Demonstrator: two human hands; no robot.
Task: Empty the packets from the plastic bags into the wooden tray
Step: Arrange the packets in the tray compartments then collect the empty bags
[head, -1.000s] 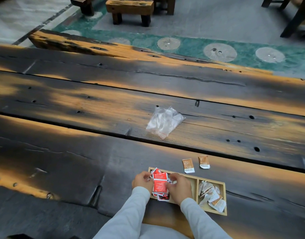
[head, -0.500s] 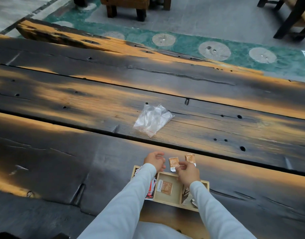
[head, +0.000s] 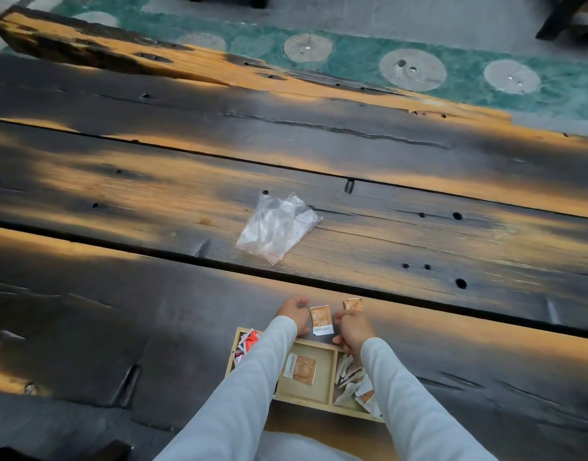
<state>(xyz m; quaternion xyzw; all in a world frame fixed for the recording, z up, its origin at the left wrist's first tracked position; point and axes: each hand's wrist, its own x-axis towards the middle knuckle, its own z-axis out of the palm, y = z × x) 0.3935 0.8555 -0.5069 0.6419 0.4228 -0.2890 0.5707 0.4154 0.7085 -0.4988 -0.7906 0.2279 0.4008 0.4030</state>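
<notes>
Your left hand (head: 294, 312) rests on the dark tabletop (head: 153, 327) just past the far rim of the wooden tray (head: 306, 399), fingers curled loosely, and nothing shows in its grip. Your right hand (head: 352, 327) sits at the tray's far edge with its fingers bent downward; from this angle you cannot tell whether that grip has hold of anything. Between your two hands an orange packet (head: 321, 319) lies flat on the tabletop, just beside the left fingers. A second orange packet (head: 352, 304) lies just beyond your right knuckles, partly hidden by them. The tray has three compartments: the left one holds red packets (head: 249, 341), mostly covered by your left sleeve (head: 252, 387); the middle one holds a single orange packet (head: 301, 369) lying flat; the right one holds a heap of pale packets (head: 349, 377), partly under your right sleeve (head: 405, 404). Farther out on the tabletop, well apart from the tray, lie crumpled clear plastic bags (head: 277, 226), flattened and seemingly empty.
</notes>
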